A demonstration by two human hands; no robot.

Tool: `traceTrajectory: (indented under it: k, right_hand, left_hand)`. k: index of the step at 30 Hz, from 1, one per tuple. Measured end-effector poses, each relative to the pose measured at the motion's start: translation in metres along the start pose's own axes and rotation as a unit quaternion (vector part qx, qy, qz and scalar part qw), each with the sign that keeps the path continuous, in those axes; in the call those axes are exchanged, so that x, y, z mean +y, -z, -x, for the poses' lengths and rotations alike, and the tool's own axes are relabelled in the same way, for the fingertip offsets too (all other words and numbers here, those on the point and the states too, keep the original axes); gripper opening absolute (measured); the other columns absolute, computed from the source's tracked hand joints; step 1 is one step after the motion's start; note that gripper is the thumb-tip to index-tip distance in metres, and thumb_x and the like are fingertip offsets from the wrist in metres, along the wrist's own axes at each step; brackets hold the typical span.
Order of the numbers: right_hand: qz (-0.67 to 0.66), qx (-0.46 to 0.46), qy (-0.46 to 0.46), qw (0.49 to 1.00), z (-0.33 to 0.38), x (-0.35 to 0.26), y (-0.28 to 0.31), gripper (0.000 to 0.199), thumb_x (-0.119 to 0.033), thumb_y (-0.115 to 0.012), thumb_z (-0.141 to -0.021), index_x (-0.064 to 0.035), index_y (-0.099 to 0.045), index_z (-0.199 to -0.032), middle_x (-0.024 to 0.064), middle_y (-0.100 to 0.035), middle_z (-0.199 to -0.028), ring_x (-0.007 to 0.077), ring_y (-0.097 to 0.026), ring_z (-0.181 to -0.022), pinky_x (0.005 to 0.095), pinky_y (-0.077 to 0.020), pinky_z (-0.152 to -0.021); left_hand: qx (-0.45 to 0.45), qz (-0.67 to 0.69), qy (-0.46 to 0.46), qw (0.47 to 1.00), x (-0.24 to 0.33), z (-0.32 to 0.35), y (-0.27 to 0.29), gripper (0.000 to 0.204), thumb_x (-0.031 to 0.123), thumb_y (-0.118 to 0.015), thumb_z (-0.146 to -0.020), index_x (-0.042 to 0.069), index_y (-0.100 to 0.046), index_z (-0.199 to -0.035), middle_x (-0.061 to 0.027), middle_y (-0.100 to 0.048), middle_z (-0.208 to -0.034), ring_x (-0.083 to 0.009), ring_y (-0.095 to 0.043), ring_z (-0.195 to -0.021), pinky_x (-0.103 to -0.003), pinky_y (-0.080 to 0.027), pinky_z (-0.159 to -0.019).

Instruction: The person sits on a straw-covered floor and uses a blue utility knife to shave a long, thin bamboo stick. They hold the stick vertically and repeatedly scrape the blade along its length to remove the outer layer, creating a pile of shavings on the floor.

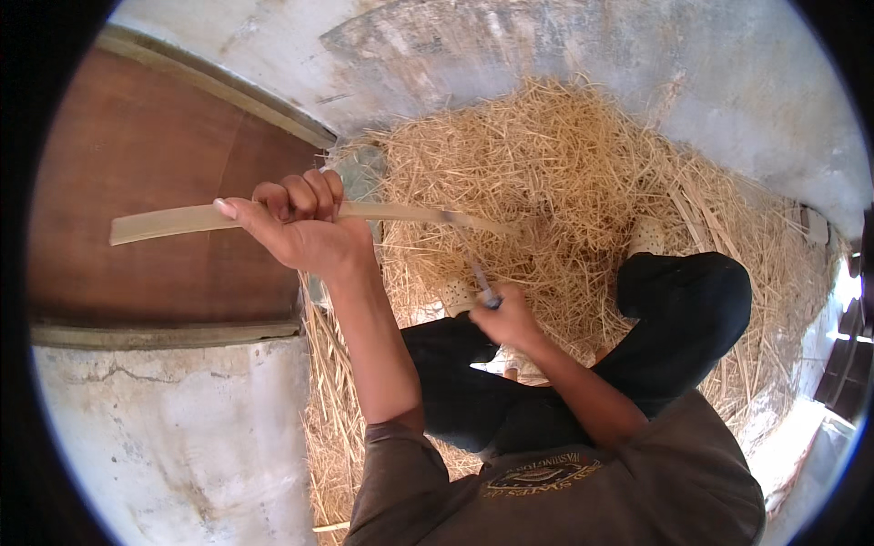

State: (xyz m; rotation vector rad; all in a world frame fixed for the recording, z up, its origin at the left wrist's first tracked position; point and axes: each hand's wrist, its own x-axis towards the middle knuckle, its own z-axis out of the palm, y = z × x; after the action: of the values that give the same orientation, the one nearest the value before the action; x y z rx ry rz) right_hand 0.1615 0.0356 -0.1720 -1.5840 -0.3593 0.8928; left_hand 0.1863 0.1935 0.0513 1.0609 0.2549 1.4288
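Observation:
My left hand [305, 218] is raised at the left, fingers closed round a long, flat, pale bamboo strip [168, 223]. The strip lies almost level and bends slightly, its far end reaching right over the shavings. Lower and nearer the middle, my right hand [508, 317] grips a knife [480, 273] by its handle. Its thin blade points up toward the strip and is blurred, so I cannot tell whether the edge touches it.
A large heap of straw-like shavings [537, 146] covers the ground against a stained pale wall [728, 82]. Longer strips [701, 214] lie at the right. A brown panel [164, 182] is at the left. My bent legs [687, 300] and dotted pale shoes [647, 235] frame the work.

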Motion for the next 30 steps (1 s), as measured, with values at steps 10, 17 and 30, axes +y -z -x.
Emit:
traceTrajectory:
  k: [10,17,30]
  right_hand:
    - [0.015,0.024,0.061,0.998,0.000,0.002,-0.034,0.014,-0.014,-0.064,-0.072,-0.0017,-0.056,-0.072,0.0052,-0.051,-0.058,0.0156,-0.049,-0.055,0.0339,-0.0403,-0.053]
    - [0.013,-0.031,0.096,0.995,0.007,-0.024,-0.044,0.018,-0.017,-0.067,-0.069,-0.0014,-0.060,-0.072,0.0166,-0.058,-0.061,0.0311,-0.061,-0.060,0.0406,-0.0478,-0.060]
    - [0.026,0.002,0.011,1.000,-0.015,0.003,-0.050,0.017,-0.016,-0.064,-0.071,-0.0001,-0.058,-0.075,0.0152,-0.057,-0.062,0.0281,-0.057,-0.057,0.0392,-0.0454,-0.058]
  left_hand:
    - [-0.195,0.085,0.058,0.975,0.002,-0.006,0.030,0.058,0.062,-0.039,-0.094,0.019,-0.019,-0.061,0.0050,-0.012,-0.046,-0.0092,-0.007,-0.044,-0.027,-0.011,-0.042]
    - [-0.097,0.014,0.028,0.995,-0.001,-0.024,0.039,0.057,0.060,-0.042,-0.094,0.019,-0.021,-0.060,0.0054,-0.012,-0.047,-0.0094,-0.008,-0.044,-0.027,-0.011,-0.042]
    - [-0.036,0.003,0.003,0.999,0.002,-0.034,0.044,0.057,0.060,-0.040,-0.095,0.019,-0.019,-0.060,0.0049,-0.011,-0.047,-0.0095,-0.008,-0.044,-0.027,-0.011,-0.043]
